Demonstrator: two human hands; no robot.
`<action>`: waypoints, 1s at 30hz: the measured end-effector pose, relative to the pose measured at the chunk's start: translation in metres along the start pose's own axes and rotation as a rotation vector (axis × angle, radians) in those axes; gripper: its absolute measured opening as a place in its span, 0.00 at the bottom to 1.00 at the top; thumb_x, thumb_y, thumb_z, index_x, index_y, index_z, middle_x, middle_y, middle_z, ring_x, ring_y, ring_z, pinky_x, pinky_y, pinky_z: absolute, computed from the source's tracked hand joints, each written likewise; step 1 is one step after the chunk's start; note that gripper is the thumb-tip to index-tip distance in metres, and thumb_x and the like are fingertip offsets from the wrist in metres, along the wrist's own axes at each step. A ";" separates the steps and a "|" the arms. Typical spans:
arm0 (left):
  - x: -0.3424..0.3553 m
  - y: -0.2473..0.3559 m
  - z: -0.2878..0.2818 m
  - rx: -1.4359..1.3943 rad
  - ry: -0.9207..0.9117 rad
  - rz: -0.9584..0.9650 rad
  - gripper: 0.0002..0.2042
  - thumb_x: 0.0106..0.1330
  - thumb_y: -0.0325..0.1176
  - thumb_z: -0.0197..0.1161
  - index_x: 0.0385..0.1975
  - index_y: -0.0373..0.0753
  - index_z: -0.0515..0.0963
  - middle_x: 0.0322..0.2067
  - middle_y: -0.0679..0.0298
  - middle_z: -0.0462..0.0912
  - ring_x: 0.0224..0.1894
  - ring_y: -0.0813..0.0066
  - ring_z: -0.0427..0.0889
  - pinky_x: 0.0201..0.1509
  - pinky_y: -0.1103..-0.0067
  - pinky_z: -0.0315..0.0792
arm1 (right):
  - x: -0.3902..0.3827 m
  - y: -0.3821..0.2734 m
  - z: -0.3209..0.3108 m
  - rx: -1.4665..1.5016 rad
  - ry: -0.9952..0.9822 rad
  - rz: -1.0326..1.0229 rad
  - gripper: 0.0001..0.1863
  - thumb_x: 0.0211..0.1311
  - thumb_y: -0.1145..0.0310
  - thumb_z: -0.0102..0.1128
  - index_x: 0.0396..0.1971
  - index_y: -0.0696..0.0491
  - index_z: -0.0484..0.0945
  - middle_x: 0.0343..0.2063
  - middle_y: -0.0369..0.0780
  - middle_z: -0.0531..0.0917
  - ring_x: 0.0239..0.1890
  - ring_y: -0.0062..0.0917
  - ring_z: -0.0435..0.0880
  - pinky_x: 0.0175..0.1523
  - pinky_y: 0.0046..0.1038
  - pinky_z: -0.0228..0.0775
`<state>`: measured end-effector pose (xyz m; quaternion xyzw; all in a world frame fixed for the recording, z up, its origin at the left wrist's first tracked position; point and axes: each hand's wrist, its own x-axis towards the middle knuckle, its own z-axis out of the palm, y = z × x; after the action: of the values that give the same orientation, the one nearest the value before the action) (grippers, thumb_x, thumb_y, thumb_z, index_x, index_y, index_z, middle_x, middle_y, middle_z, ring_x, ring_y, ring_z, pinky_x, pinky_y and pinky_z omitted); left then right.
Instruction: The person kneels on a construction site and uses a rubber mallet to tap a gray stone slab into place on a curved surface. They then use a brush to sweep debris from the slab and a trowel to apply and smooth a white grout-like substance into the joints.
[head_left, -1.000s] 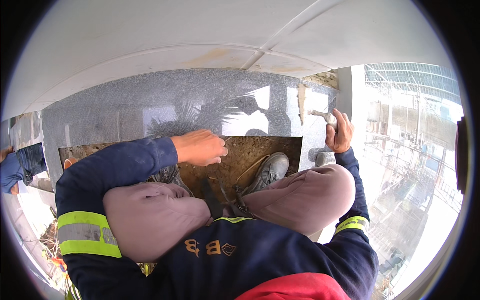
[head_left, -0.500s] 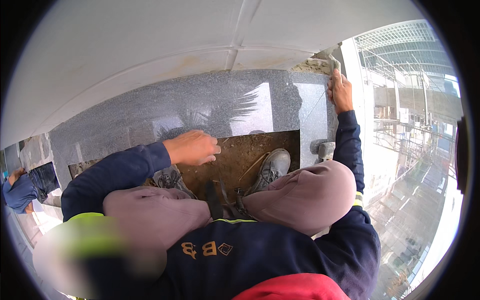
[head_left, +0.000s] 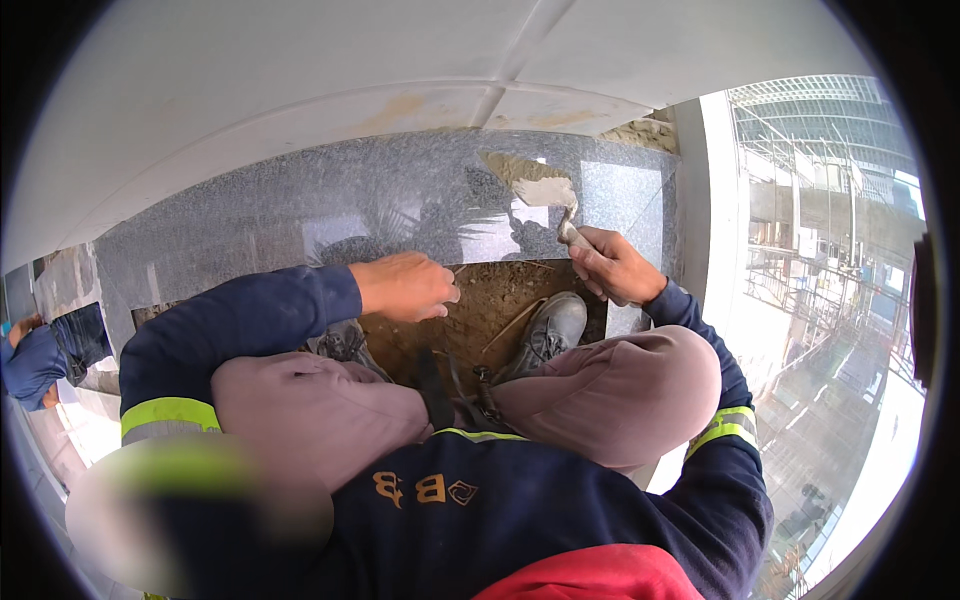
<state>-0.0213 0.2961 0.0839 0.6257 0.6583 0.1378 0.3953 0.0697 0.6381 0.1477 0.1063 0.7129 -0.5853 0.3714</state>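
My right grip (head_left: pixel 617 268) is wrapped around the handle (head_left: pixel 572 236) of a trowel (head_left: pixel 546 190). The trowel points far and left, over the shiny gray stone (head_left: pixel 215 215); I can't tell if they touch. My left grip (head_left: pixel 408 287) curls above the dirt (head_left: pixel 482 298); I can't tell if it holds anything.

Right hand (head_left: pixel 617 268) grips a trowel (head_left: pixel 547 191) — grey slab (head_left: pixel 290 195) behind it

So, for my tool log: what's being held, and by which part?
A trowel, by its handle, in the right grip; nothing shows in the left grip.
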 end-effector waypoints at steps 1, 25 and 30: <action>-0.001 0.000 -0.002 0.005 0.004 -0.003 0.13 0.69 0.39 0.65 0.47 0.37 0.83 0.37 0.55 0.82 0.44 0.50 0.85 0.48 0.58 0.77 | 0.018 -0.023 0.006 -0.030 -0.029 -0.022 0.16 0.79 0.57 0.53 0.35 0.55 0.74 0.22 0.31 0.74 0.19 0.14 0.73 0.23 0.22 0.67; -0.006 0.011 -0.003 -0.026 0.102 0.031 0.13 0.69 0.40 0.66 0.43 0.36 0.83 0.34 0.53 0.83 0.40 0.48 0.86 0.45 0.57 0.79 | 0.092 -0.095 -0.009 -0.162 0.020 0.227 0.27 0.78 0.47 0.55 0.31 0.58 0.80 0.17 0.34 0.77 0.14 0.18 0.74 0.18 0.23 0.69; -0.010 0.009 0.001 -0.021 0.078 0.007 0.13 0.69 0.40 0.66 0.43 0.36 0.83 0.34 0.54 0.83 0.40 0.48 0.86 0.44 0.57 0.79 | 0.069 -0.100 -0.021 -0.218 0.015 0.292 0.24 0.79 0.49 0.54 0.35 0.57 0.79 0.26 0.34 0.79 0.18 0.15 0.76 0.19 0.21 0.69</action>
<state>-0.0151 0.2881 0.0927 0.6179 0.6695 0.1706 0.3753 -0.0457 0.6081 0.1787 0.1718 0.7519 -0.4435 0.4565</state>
